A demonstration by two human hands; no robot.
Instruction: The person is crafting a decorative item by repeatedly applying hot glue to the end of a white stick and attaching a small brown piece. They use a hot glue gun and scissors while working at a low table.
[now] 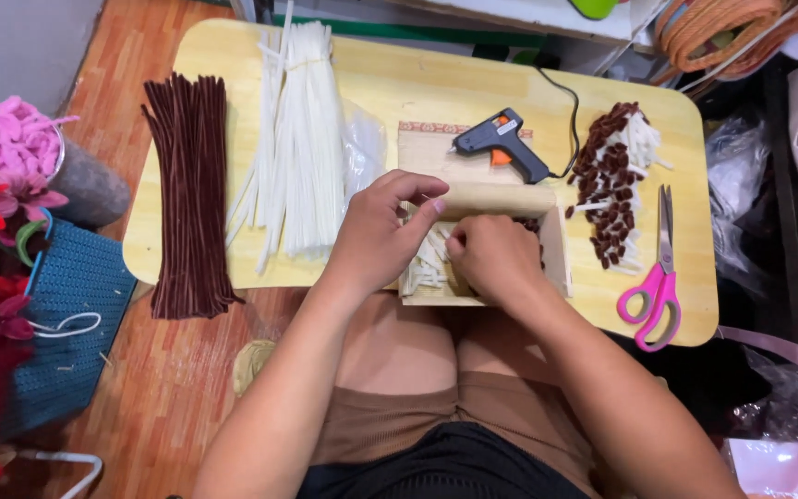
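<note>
The small wooden box [561, 249] sits at the near edge of the yellow surface [417, 83], partly filled with short white stem pieces [429, 263]. The right hand [496, 259] reaches in, fingers curled on pieces I cannot make out; the left hand [376, 236] loosely cups the box's far rim. Finished brown-tipped pieces [613, 185] lie piled right; uncut brown [191, 194] and white chenille stems [297, 139] remain plentiful.

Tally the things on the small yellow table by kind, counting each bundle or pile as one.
Glue gun: 1
Scissors: 1
Wooden box: 1
Brown stem bundle: 1
White stem bundle: 1
Pile of cut brown and white pieces: 1
Total: 6
Both hands, left and right, are in the box; what the fingers hold cannot be seen.
</note>
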